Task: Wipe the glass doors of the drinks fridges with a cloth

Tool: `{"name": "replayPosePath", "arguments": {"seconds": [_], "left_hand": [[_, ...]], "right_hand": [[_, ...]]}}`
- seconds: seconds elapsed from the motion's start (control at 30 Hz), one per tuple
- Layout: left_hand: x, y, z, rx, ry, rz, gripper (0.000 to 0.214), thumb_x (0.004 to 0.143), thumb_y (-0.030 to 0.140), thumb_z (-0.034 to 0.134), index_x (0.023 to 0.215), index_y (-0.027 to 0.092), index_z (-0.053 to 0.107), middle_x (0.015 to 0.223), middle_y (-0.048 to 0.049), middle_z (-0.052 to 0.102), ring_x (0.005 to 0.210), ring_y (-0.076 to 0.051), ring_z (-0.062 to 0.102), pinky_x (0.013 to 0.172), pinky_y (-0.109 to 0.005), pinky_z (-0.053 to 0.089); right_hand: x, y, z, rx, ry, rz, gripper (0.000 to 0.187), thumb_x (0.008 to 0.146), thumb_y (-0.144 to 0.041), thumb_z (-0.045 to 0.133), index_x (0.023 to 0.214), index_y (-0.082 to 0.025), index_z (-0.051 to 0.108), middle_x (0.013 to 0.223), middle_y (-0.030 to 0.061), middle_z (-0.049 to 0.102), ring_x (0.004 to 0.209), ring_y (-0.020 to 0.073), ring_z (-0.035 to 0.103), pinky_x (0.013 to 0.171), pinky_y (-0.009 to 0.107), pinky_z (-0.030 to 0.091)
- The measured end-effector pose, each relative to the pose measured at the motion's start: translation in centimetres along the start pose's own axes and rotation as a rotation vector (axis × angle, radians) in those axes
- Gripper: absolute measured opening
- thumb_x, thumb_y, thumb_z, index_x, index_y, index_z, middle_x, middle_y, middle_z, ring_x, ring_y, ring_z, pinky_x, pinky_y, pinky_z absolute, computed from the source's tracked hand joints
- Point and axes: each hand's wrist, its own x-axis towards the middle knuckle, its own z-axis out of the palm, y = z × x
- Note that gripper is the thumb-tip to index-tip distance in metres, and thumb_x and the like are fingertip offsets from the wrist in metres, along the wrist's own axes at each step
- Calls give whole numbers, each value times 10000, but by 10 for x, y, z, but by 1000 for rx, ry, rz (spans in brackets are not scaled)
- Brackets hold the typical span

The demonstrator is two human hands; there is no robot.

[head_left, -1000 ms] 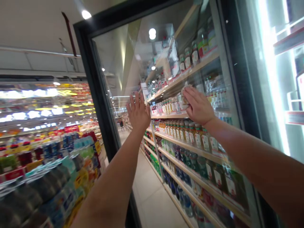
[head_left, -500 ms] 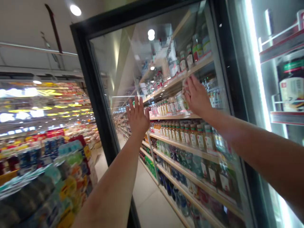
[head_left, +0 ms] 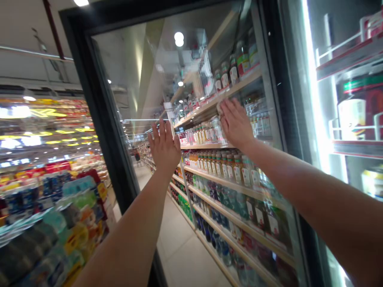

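Observation:
An open glass fridge door [head_left: 191,71] with a black frame [head_left: 98,119] stands in front of me. My left hand [head_left: 163,145] lies flat on the glass with its fingers spread and nothing in it. Higher and to the right, my right hand [head_left: 236,123] presses a small pale cloth [head_left: 220,107] against the glass; only an edge of the cloth shows past the fingertips. Both arms reach up and forward.
Through the glass I see long aisle shelves of bottles [head_left: 233,171] and the tiled floor [head_left: 176,239]. The lit fridge interior with racks and bottles [head_left: 353,111] is on the right. Stacked drink packs [head_left: 60,215] fill the lower left.
My right hand has slid the cloth up and to the left across the glass. The left hand stays flat on the glass. The view has shifted so more of the fridge interior shows.

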Motion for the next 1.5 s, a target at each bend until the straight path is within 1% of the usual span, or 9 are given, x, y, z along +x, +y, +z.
{"name": "replayPosePath", "arguments": {"seconds": [0.17, 0.37, 0.57, 0.77, 0.97, 1.13, 1.33, 1.4, 1.5], "left_hand": [[-1, 1, -3, -36, 12, -6, 702, 1067, 551, 304, 1637, 147, 372, 1713, -95, 263, 1624, -321, 98, 1330, -553, 8], [-1, 4, -6, -34, -5, -21, 675, 1059, 499, 347, 1640, 156, 365, 1720, -84, 248, 1624, -314, 100, 1334, -532, 3], [0, 6, -8, -56, -10, -22, 662, 1074, 503, 343, 1641, 161, 358, 1720, -72, 251, 1624, -316, 97, 1332, -539, -7], [-1, 5, -8, -3, -26, -10, 666, 1067, 464, 350, 1643, 129, 346, 1728, -75, 214, 1624, -325, 89, 1331, -544, 18], [-2, 6, -8, -18, -3, -13, 654, 1054, 442, 370, 1644, 160, 353, 1725, -68, 234, 1625, -310, 94, 1334, -538, 4], [-1, 6, -8, -26, 0, -10, 655, 1066, 463, 343, 1644, 157, 354, 1720, -68, 247, 1625, -305, 102, 1336, -528, 11], [-1, 5, -6, -37, 9, -12, 734, 1073, 595, 262, 1629, 128, 367, 1721, -71, 247, 1624, -312, 90, 1340, -520, -9], [-1, 5, -6, -65, 8, -28, 770, 1065, 645, 245, 1625, 132, 372, 1724, -65, 241, 1624, -313, 81, 1342, -516, -22], [-1, 5, -6, -69, -15, -45, 782, 1059, 653, 257, 1628, 128, 370, 1725, -68, 233, 1624, -313, 78, 1345, -516, -26]], "right_hand": [[-9, -20, -3, 3, -158, -291, 528, 1049, -267, 371, 1571, -236, 441, 1652, -8, 374, 1578, 232, 293, 1321, 533, 292], [8, -42, 2, -52, -116, 43, 575, 1036, -237, 357, 1607, -174, 400, 1693, 33, 278, 1600, 296, 221, 1314, 567, 284], [-13, -59, 7, -40, -248, -310, 548, 1065, -260, 317, 1608, -251, 392, 1688, -25, 294, 1602, 220, 233, 1338, 517, 252], [11, -45, 13, -20, -40, -13, 550, 1048, -248, 324, 1586, -191, 420, 1675, 37, 322, 1583, 303, 261, 1291, 605, 305], [8, -51, 12, -42, -117, -317, 565, 1036, -275, 395, 1600, -278, 374, 1674, -47, 311, 1600, 222, 237, 1343, 585, 245], [21, -61, 15, -43, -51, 28, 566, 1054, -253, 295, 1607, -186, 394, 1692, 17, 272, 1606, 313, 202, 1319, 634, 224], [-5, -72, 12, -39, -168, -219, 538, 1086, -296, 259, 1613, -262, 366, 1693, -60, 266, 1605, 201, 217, 1343, 541, 242], [6, -65, 7, -55, -171, -171, 538, 1088, -301, 257, 1613, -255, 361, 1690, -49, 275, 1600, 221, 233, 1331, 597, 227], [19, -59, 4, -77, -142, 75, 582, 1053, -238, 283, 1632, -210, 329, 1708, -9, 220, 1608, 289, 198, 1293, 683, 231]]}}
